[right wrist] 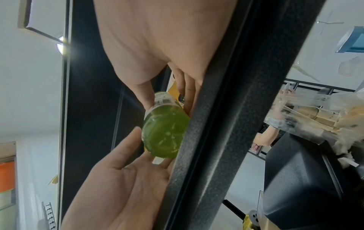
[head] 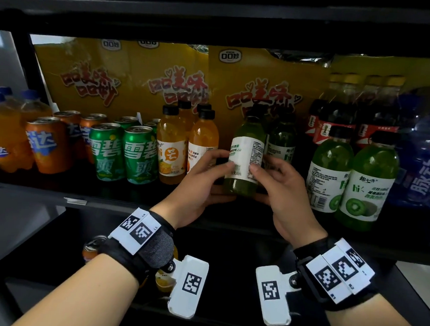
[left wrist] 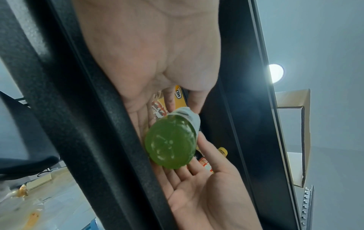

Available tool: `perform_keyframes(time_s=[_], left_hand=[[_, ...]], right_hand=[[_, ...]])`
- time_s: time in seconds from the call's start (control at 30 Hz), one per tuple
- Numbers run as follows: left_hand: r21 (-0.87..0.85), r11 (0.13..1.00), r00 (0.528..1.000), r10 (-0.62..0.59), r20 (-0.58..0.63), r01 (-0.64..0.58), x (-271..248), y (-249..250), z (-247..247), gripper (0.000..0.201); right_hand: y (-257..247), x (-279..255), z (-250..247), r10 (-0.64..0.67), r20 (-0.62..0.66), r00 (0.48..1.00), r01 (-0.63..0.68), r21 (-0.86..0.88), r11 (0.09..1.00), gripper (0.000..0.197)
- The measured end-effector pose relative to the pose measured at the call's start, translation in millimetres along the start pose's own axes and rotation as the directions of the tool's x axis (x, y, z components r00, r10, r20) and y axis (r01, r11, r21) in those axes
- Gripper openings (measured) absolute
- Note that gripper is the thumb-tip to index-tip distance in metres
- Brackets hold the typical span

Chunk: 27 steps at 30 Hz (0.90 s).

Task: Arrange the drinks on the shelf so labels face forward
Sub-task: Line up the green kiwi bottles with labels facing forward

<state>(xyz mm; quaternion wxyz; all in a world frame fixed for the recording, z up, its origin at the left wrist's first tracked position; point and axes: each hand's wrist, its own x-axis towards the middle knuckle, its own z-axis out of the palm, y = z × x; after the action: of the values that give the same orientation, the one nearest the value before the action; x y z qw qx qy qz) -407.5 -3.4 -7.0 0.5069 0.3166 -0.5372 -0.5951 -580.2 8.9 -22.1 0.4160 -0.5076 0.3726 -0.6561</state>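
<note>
In the head view both hands hold one green juice bottle [head: 244, 162] upright at the front of the middle shelf [head: 118, 204]. Its white label shows small print towards me. My left hand [head: 215, 173] grips its left side, thumb on the label. My right hand [head: 271, 180] grips the right side the same way. The left wrist view shows the bottle's round green base [left wrist: 171, 144] between my left hand [left wrist: 147, 62] and right hand [left wrist: 206, 194]. The right wrist view shows that base [right wrist: 165, 132] off the shelf, between the right hand [right wrist: 157, 46] and left hand [right wrist: 122, 183].
Another green bottle [head: 281, 139] stands just behind. Two kiwi bottles [head: 369, 185] stand at the right, then cola bottles [head: 335, 121] and blue bottles [head: 427, 159]. Left are orange juice bottles [head: 171, 146], green cans [head: 122, 153] and orange cans [head: 45, 144]. Yellow boxes [head: 138, 79] line the back.
</note>
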Motion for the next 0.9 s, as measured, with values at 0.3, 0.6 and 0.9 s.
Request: perform_keyframes(time_s=[0.3, 0.6, 0.9], left_hand=[[0.089, 0.994, 0.998, 0.067, 0.019, -0.069, 0.1, -5.3, 0.8, 0.045], [0.187, 0.980, 0.995, 0.057, 0.078, -0.071, -4.9, 2.1, 9.2, 0.049], [0.032, 0.997, 0.991, -0.078, 0.106, 0.075, -11.8, 16.6, 12.2, 0.035]], right_hand=[[-0.1, -1.5, 0.6, -0.029, 0.003, 1.000, 0.029, -0.069, 0.997, 0.032], [-1.7, -2.9, 1.9, -0.064, -0.006, 0.998, 0.064, 0.017, 0.998, 0.031], [-3.8, -0.3, 1.7, -0.023, -0.016, 1.000, 0.024, 0.054, 0.998, 0.031]])
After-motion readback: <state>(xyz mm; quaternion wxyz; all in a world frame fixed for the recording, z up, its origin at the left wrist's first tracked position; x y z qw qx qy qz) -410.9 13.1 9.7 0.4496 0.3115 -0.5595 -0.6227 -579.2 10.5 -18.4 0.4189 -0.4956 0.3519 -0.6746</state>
